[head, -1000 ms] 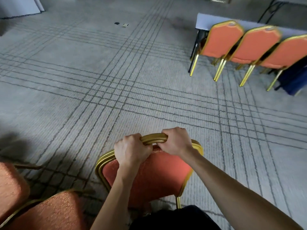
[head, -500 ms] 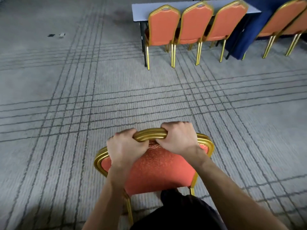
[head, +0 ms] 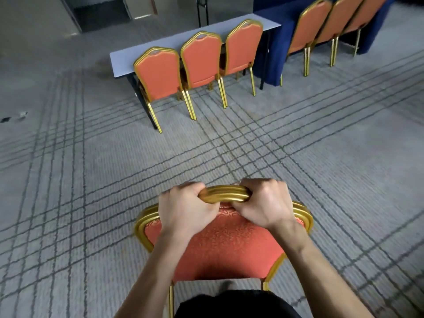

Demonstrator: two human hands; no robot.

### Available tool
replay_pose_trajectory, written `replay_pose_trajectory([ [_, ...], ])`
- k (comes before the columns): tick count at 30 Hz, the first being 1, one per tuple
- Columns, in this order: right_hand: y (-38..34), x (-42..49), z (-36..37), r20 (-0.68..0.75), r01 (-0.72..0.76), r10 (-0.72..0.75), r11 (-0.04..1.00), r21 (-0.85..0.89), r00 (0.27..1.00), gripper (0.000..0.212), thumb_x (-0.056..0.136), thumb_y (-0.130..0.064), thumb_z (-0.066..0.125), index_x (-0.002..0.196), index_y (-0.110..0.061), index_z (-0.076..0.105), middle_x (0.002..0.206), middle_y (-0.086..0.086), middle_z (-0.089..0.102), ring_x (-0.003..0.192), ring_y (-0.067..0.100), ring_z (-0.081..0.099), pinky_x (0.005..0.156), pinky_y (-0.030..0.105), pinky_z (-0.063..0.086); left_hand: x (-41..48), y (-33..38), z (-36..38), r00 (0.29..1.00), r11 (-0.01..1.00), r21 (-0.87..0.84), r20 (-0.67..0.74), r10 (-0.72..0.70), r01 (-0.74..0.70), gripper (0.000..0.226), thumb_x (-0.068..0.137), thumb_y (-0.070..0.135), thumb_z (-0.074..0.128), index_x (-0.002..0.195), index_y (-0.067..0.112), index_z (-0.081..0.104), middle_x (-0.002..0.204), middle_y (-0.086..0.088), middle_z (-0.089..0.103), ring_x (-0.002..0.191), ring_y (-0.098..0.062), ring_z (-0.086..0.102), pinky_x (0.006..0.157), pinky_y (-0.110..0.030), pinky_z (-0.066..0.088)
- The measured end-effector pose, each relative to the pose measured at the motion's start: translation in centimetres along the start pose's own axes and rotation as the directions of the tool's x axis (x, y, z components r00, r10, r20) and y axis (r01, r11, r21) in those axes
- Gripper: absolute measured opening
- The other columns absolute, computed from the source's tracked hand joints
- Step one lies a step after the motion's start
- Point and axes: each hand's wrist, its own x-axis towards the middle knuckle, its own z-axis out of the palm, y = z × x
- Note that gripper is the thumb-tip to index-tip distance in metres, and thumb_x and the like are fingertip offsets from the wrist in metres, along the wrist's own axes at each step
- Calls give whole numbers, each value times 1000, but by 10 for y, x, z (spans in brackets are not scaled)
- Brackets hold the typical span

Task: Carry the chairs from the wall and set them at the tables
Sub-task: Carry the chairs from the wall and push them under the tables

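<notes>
- Chair (head: 224, 246): the left hand (head: 183, 210) and right hand (head: 267, 203) both grip its gold top tight.
- The grey table (head: 122, 63) is nearer than before.
- The carry looks nearly done.

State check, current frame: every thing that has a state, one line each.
carried chair: upright, held by its top rail; feet not in view.
left hand: grips the rail.
right hand: grips the rail.
three chairs: upright, set at grey table.
far chairs: upright, at blue-draped table.
</notes>
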Motion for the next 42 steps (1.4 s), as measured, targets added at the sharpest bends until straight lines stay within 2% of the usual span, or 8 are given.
replay_pose_trajectory([
  [5, 65, 36, -21, -113, -140, 141, 990, 18, 984, 39, 68, -59, 53, 58, -23, 42, 56, 0, 61, 60, 29, 61, 55, 30, 44, 75, 47, 40, 985, 985, -79, 66, 157, -152, 43, 53, 34, 82, 52, 13, 45, 46, -6, 52, 46, -38, 54, 46, -27, 31],
  [10, 127, 81, -29, -196, -225, 218, 974, -15, 956, 40, 70, -56, 55, 57, -23, 39, 51, -3, 54, 51, 27, 55, 50, 28, 40, 150, 84, 98, 955, 946, -163, 45, 292, -281, 42, 57, 34, 79, 52, 13, 44, 47, -7, 53, 47, -37, 53, 52, -28, 24],
  [19, 242, 180, -46, -211, -417, 387, 901, -119, 898, 38, 71, -55, 59, 58, -22, 45, 54, -4, 57, 53, 25, 56, 52, 30, 43, 293, 154, 215, 897, 840, -403, 91, 433, -364, 40, 57, 29, 77, 51, 14, 41, 46, -1, 49, 43, -27, 45, 49, -27, 23],
  [23, 279, 215, -69, -285, -457, 404, 876, -155, 870, 37, 70, -53, 61, 58, -22, 45, 53, -5, 56, 52, 23, 55, 50, 29, 43, 349, 191, 243, 858, 782, -469, 88, 505, -412, 41, 56, 28, 81, 51, 14, 43, 47, 1, 50, 43, -24, 45, 50, -27, 21],
  [28, 329, 262, -96, -341, -497, 415, 844, -201, 843, 40, 72, -54, 62, 58, -19, 49, 52, -5, 54, 50, 22, 54, 49, 30, 42, 417, 240, 272, 827, 706, -544, 39, 560, -453, 38, 58, 28, 79, 50, 13, 44, 47, 0, 49, 43, -24, 44, 46, -30, 27],
  [34, 413, 321, -108, -358, -542, 462, 824, -165, 811, 42, 75, -60, 59, 59, -24, 45, 53, -5, 53, 52, 22, 55, 52, 31, 44, 497, 298, 325, 788, 654, -570, 18, 615, -497, 39, 60, 28, 77, 52, 20, 39, 47, 3, 49, 44, -20, 42, 48, -26, 23],
  [38, 486, 366, -104, -343, -542, 472, 828, -143, 812, 43, 72, -61, 55, 60, -20, 52, 53, -4, 57, 54, 25, 59, 53, 31, 47, 547, 336, 373, 786, 683, -544, 66, 615, -489, 39, 59, 29, 77, 53, 18, 40, 48, 2, 50, 45, -22, 44, 44, -29, 31],
  [42, 562, 418, -102, -297, -515, 468, 851, -101, 832, 42, 71, -62, 57, 59, -23, 44, 54, -3, 58, 55, 26, 59, 53, 29, 42, 604, 373, 418, 779, 722, -492, 130, 613, -486, 32, 61, 32, 74, 54, 14, 48, 50, 1, 54, 48, -24, 49, 44, -32, 38],
])
